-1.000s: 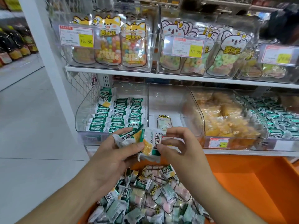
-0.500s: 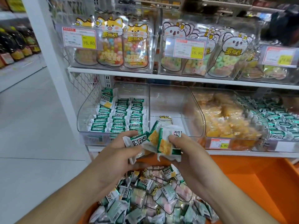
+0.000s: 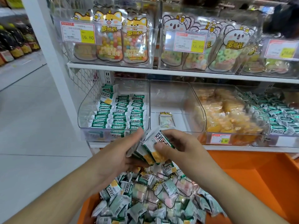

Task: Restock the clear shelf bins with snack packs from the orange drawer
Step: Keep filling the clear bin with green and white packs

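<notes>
Over the orange drawer: I hold a small stack of green-and-white snack packs [image 3: 152,147] between both hands, just in front of the lower shelf bins.
Left hand: my left hand [image 3: 118,157] cups the stack from the left, fingers extended along its side and the thumb [image 3: 137,164] curled under it.
Right hand: my right hand [image 3: 179,147] grips the top pack, thumb [image 3: 159,147] pressed on its printed face, the other fingers curled over its far edge.
Stack: the packs lie edge to edge like a fanned deck, tilted, not yet squared.
Drawer: the orange drawer [image 3: 252,180] below holds a loose heap of mixed packs [image 3: 150,196], green ones among pastel marshmallow ones.
Target bin: the left clear bin [image 3: 85,113] already carries neat rows of the same green packs [image 3: 123,112]; its front row looks short.
Neighbour bin: the middle bin [image 3: 191,96] holds one lone marshmallow pack [image 3: 166,120].
Step, as I judge it: gathering and aligning a handful before placing it.
Next move calls for: squaring the stack, lifting it over the bin's low front lip, and setting the packs upright in line with the rows, labels facing the same way.
Risk: a loose pack may slip from the fan.
</notes>
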`<action>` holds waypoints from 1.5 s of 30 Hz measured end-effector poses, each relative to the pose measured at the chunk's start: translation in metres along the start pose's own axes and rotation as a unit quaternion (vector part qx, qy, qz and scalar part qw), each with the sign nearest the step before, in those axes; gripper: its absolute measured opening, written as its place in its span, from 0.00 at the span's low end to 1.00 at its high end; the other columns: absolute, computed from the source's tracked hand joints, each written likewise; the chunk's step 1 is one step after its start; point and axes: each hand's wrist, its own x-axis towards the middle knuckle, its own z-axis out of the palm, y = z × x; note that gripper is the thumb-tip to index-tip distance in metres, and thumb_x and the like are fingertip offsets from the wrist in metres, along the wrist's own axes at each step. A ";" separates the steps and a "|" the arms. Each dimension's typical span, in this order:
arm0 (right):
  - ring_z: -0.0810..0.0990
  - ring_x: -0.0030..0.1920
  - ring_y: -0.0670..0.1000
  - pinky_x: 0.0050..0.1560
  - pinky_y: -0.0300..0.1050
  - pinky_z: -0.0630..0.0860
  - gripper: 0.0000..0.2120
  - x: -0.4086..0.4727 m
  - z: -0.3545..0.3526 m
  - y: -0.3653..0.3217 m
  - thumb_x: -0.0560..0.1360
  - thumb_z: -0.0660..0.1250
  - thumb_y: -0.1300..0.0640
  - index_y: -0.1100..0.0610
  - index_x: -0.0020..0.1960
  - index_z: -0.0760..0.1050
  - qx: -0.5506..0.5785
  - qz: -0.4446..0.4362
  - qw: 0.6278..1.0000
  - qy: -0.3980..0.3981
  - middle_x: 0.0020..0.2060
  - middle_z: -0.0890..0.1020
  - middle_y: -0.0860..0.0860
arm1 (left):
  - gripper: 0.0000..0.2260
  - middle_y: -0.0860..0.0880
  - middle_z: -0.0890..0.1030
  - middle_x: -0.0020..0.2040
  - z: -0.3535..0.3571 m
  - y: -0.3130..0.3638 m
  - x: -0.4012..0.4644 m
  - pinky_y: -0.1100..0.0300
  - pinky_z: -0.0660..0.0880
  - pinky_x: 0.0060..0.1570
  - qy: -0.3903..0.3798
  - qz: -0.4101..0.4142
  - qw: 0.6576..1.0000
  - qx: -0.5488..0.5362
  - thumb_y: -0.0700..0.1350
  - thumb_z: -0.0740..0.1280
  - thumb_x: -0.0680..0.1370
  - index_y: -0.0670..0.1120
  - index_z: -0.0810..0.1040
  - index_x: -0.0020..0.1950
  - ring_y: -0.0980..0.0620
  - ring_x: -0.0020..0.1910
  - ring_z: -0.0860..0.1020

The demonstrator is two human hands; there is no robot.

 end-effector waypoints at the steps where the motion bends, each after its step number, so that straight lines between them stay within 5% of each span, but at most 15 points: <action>1: 0.85 0.52 0.48 0.57 0.50 0.81 0.13 0.000 0.002 0.001 0.77 0.73 0.42 0.45 0.59 0.83 -0.018 -0.012 1.000 0.003 0.50 0.86 0.45 | 0.22 0.39 0.87 0.53 0.000 -0.001 0.000 0.47 0.74 0.48 0.002 0.004 1.000 0.007 0.63 0.66 0.78 0.47 0.85 0.60 0.42 0.47 0.85; 4: 0.83 0.51 0.45 0.54 0.51 0.81 0.16 0.001 0.008 0.006 0.76 0.70 0.37 0.42 0.60 0.82 -0.088 -0.041 0.995 0.017 0.51 0.84 0.43 | 0.22 0.35 0.85 0.54 -0.001 -0.003 0.001 0.46 0.78 0.50 0.009 0.002 1.000 -0.012 0.58 0.73 0.75 0.43 0.84 0.62 0.39 0.48 0.85; 7: 0.78 0.58 0.42 0.55 0.41 0.77 0.19 0.001 0.008 0.009 0.79 0.64 0.35 0.41 0.65 0.80 -0.176 -0.089 0.980 0.007 0.57 0.79 0.38 | 0.23 0.34 0.85 0.51 0.001 -0.003 -0.001 0.51 0.82 0.45 0.009 -0.007 0.998 -0.062 0.51 0.76 0.74 0.38 0.81 0.64 0.38 0.48 0.85; 14: 0.60 0.77 0.35 0.75 0.36 0.60 0.30 -0.002 0.014 0.012 0.81 0.55 0.32 0.40 0.81 0.63 -0.232 -0.060 0.969 -0.061 0.75 0.67 0.34 | 0.19 0.34 0.84 0.56 -0.003 -0.005 -0.002 0.49 0.84 0.49 -0.019 -0.014 0.989 -0.143 0.41 0.78 0.73 0.36 0.82 0.63 0.38 0.53 0.85; 19: 0.73 0.66 0.33 0.59 0.28 0.73 0.36 -0.002 0.008 0.001 0.72 0.66 0.31 0.38 0.78 0.66 -0.150 -0.001 0.986 -0.078 0.69 0.72 0.34 | 0.18 0.35 0.86 0.55 -0.007 0.002 -0.008 0.54 0.83 0.45 -0.029 -0.002 0.993 -0.111 0.36 0.74 0.73 0.38 0.80 0.63 0.39 0.52 0.86; 24: 0.80 0.62 0.41 0.63 0.48 0.80 0.39 0.004 0.004 -0.001 0.63 0.77 0.27 0.31 0.71 0.70 -0.087 0.032 0.990 -0.102 0.66 0.76 0.36 | 0.20 0.36 0.85 0.59 -0.021 0.003 -0.009 0.52 0.83 0.49 -0.041 0.008 0.995 -0.088 0.36 0.79 0.70 0.44 0.85 0.62 0.37 0.56 0.85; 27: 0.84 0.56 0.44 0.58 0.52 0.82 0.39 0.009 0.011 -0.002 0.60 0.78 0.26 0.34 0.68 0.71 -0.094 0.036 0.991 -0.087 0.60 0.81 0.40 | 0.19 0.37 0.84 0.60 -0.029 0.005 -0.014 0.55 0.82 0.49 -0.046 0.009 0.996 -0.081 0.36 0.79 0.71 0.46 0.86 0.61 0.40 0.56 0.85; 32: 0.84 0.42 0.41 0.41 0.36 0.77 0.32 0.020 0.030 -0.017 0.63 0.83 0.37 0.38 0.63 0.73 -0.093 0.015 0.994 -0.061 0.48 0.82 0.34 | 0.28 0.45 0.86 0.59 -0.052 0.013 -0.018 0.54 0.82 0.52 -0.011 0.013 0.999 -0.042 0.36 0.78 0.72 0.45 0.78 0.70 0.44 0.58 0.85; 36: 0.86 0.41 0.43 0.40 0.41 0.83 0.29 0.051 0.053 -0.035 0.67 0.84 0.44 0.40 0.61 0.72 -0.097 -0.001 0.994 -0.040 0.48 0.83 0.36 | 0.26 0.44 0.86 0.60 -0.077 0.023 -0.019 0.48 0.80 0.62 0.014 0.032 0.999 -0.022 0.38 0.76 0.74 0.44 0.75 0.71 0.44 0.60 0.85; 39: 0.85 0.40 0.38 0.35 0.34 0.79 0.30 0.089 0.068 -0.048 0.69 0.83 0.46 0.40 0.64 0.72 -0.122 -0.018 0.992 -0.025 0.48 0.82 0.39 | 0.31 0.45 0.83 0.66 -0.099 0.026 -0.013 0.47 0.80 0.63 0.070 0.061 0.995 -0.040 0.45 0.78 0.74 0.49 0.72 0.75 0.45 0.60 0.85; 42: 0.85 0.37 0.38 0.32 0.33 0.76 0.31 0.135 0.083 -0.056 0.70 0.83 0.46 0.41 0.66 0.70 -0.141 -0.022 0.990 -0.010 0.52 0.80 0.38 | 0.26 0.58 0.78 0.68 -0.118 0.028 -0.006 0.57 0.76 0.62 0.193 0.110 0.966 0.133 0.53 0.77 0.77 0.60 0.71 0.72 0.57 0.63 0.80; 45: 0.85 0.35 0.41 0.32 0.37 0.78 0.33 0.187 0.098 -0.051 0.70 0.83 0.48 0.45 0.68 0.69 -0.157 -0.010 0.988 0.005 0.52 0.82 0.41 | 0.23 0.59 0.71 0.75 -0.128 0.022 -0.003 0.68 0.70 0.57 0.263 0.133 0.902 0.317 0.49 0.70 0.82 0.61 0.66 0.74 0.69 0.59 0.73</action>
